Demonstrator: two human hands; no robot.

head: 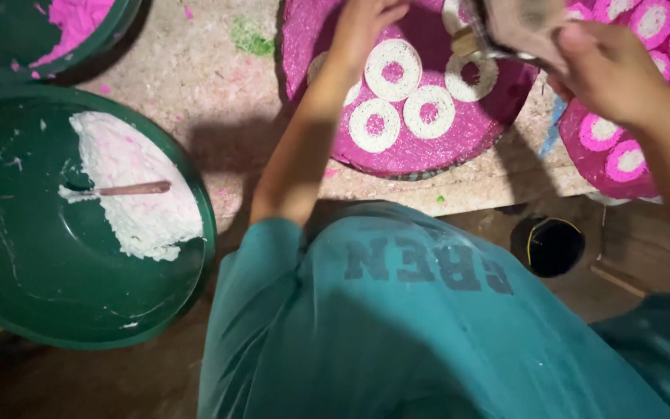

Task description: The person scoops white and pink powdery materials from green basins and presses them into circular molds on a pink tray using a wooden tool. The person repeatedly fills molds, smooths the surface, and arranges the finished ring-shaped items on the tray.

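A round pink tray lies on the work surface with several white rings of paste on it. My left hand rests on the tray's far part, fingers down next to a ring. My right hand grips a metal tool with a cloth-like sack over the tray's right side, above a ring. A second pink tray at the right carries several pink-and-white rings.
A large green basin at the left holds white paste and a wooden-handled spoon. Another green basin with pink paste sits at top left. A dark round can stands below the table edge. My teal shirt fills the foreground.
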